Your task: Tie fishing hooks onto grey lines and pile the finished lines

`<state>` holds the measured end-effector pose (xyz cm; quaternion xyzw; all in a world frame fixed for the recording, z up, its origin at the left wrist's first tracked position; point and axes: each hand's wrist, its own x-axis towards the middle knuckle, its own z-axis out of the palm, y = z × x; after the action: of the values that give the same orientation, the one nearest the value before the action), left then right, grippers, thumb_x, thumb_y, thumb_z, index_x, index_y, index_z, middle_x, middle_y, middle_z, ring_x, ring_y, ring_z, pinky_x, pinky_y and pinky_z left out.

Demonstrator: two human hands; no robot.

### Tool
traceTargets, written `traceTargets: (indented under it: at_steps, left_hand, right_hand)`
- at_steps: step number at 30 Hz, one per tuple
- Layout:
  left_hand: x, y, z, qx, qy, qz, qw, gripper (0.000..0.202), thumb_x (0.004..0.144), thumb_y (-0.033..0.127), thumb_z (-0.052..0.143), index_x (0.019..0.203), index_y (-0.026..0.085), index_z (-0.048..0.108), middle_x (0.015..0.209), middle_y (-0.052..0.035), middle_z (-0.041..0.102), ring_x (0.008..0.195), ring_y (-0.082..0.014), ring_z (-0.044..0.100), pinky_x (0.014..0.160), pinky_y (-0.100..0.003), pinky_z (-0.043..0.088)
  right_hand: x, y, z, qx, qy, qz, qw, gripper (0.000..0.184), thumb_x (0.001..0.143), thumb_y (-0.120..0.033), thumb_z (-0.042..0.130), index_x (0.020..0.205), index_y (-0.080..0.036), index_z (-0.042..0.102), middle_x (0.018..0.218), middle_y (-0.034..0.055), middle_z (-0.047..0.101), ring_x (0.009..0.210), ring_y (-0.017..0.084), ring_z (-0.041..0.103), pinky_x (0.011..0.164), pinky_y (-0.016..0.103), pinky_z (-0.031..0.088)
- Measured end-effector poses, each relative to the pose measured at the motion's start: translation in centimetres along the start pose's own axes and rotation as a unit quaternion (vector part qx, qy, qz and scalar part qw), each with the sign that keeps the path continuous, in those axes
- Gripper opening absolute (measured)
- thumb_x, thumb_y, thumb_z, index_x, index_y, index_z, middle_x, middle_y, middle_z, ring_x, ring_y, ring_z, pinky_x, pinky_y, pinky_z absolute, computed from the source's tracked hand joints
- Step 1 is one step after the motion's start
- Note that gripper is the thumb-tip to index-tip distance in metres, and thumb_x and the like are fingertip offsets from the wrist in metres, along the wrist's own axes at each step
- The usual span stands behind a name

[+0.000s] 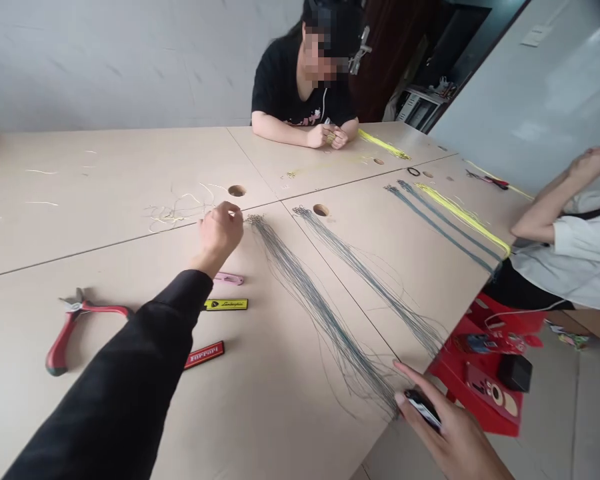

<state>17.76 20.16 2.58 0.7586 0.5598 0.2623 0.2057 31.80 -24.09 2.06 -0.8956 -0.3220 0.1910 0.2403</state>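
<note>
My left hand (222,230), in a black sleeve, is raised over the table with its fingertips pinched together. It is just left of the hooked metal ends of a long bundle of thin grey-green cords (320,310). Whether a cord end is between those fingertips, I cannot make out. At the bundle's near end, by the table edge, my right hand (453,427) has a small black object with a silvery face (423,409) between thumb and palm, its index finger stretched out. To the right lies a second bundle of grey-green cords (370,273).
Red-handled pliers (63,340), a pink cutter (229,278), a yellow tag (226,305) and a red tag (205,354) lie around my left arm. Loose pale cords (173,213) are beyond. Two people sit at the table (105,160). A red stool (485,420) stands beside it.
</note>
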Motion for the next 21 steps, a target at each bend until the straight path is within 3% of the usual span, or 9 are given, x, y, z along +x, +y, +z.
traceTargets:
  at_steps: [2, 6, 11, 14, 17, 20, 21]
  left_hand:
    - [-0.9, 0.3, -1.1, 0.008, 0.010, 0.012, 1.000, 0.032, 0.088, 0.016, 0.050, 0.116, 0.017, 0.066, 0.090, -0.0100, 0.072, 0.096, -0.0285, 0.066, 0.090, -0.043, 0.047]
    - [-5.4, 1.1, -3.2, -0.012, 0.007, 0.068, 0.998, 0.037, 0.086, 0.015, 0.051, 0.120, 0.016, 0.063, 0.099, -0.0092, 0.072, 0.096, -0.0269, 0.064, 0.089, -0.041, 0.049]
    - [-16.1, 1.4, -5.6, -0.064, -0.023, 0.164, 0.984, 0.022, 0.091, 0.024, 0.049, 0.105, 0.021, 0.066, 0.094, -0.0052, 0.071, 0.092, -0.0221, 0.067, 0.086, -0.036, 0.052]
    - [-23.1, 0.2, -7.6, -0.069, -0.034, 0.152, 0.985, 0.022, 0.096, 0.031, 0.047, 0.101, 0.024, 0.067, 0.097, -0.0044, 0.073, 0.092, -0.0216, 0.067, 0.081, -0.035, 0.054]
    - [-28.8, -2.0, -10.4, -0.086, -0.023, 0.054, 0.995, 0.022, 0.093, 0.038, 0.051, 0.098, 0.027, 0.070, 0.101, -0.0038, 0.074, 0.094, -0.0236, 0.070, 0.081, -0.038, 0.057]
    - [-33.1, -5.0, -13.2, -0.092, 0.003, -0.126, 0.988, 0.021, 0.082, 0.052, 0.056, 0.088, 0.040, 0.072, 0.093, 0.0028, 0.076, 0.087, -0.0297, 0.072, 0.047, -0.034, 0.052]
    - [-34.3, -6.3, -13.9, -0.081, 0.007, -0.180, 0.980, 0.021, 0.078, 0.059, 0.055, 0.087, 0.047, 0.071, 0.090, 0.0068, 0.077, 0.088, -0.0317, 0.072, 0.045, -0.037, 0.052]
  right_hand:
    - [0.2, -0.4, 0.2, -0.007, -0.016, -0.009, 1.000, 0.055, 0.092, -0.060, 0.047, 0.133, -0.027, 0.063, 0.096, 0.0064, 0.076, 0.061, 0.018, 0.068, 0.051, 0.025, 0.055]
    - [0.5, -0.8, -0.2, 0.001, -0.024, -0.055, 0.998, 0.047, 0.094, -0.056, 0.046, 0.122, -0.026, 0.067, 0.103, 0.0081, 0.075, 0.079, 0.021, 0.072, 0.063, 0.026, 0.058]
    - [1.2, -1.5, -0.9, -0.018, -0.083, -0.082, 0.993, 0.048, 0.094, -0.048, 0.046, 0.132, -0.021, 0.059, 0.080, 0.0061, 0.074, 0.058, 0.019, 0.068, 0.056, 0.028, 0.056]
    - [1.6, -2.3, -0.7, -0.018, -0.097, -0.101, 0.990, 0.044, 0.094, -0.045, 0.044, 0.125, -0.020, 0.062, 0.086, 0.0081, 0.075, 0.059, 0.020, 0.069, 0.055, 0.029, 0.055]
    - [2.2, -3.9, -0.3, -0.007, -0.080, -0.150, 0.985, 0.038, 0.094, -0.041, 0.045, 0.121, -0.021, 0.064, 0.099, 0.0093, 0.075, 0.075, 0.021, 0.073, 0.065, 0.030, 0.057]
    - [3.2, -6.5, 0.2, -0.007, -0.066, -0.214, 0.975, 0.041, 0.095, -0.035, 0.045, 0.131, -0.021, 0.059, 0.107, 0.0090, 0.074, 0.083, 0.020, 0.073, 0.074, 0.029, 0.055]
    - [3.6, -7.4, 0.5, -0.015, -0.066, -0.232, 0.970, 0.043, 0.096, -0.033, 0.044, 0.135, -0.021, 0.056, 0.105, 0.0085, 0.074, 0.082, 0.020, 0.072, 0.075, 0.029, 0.054]
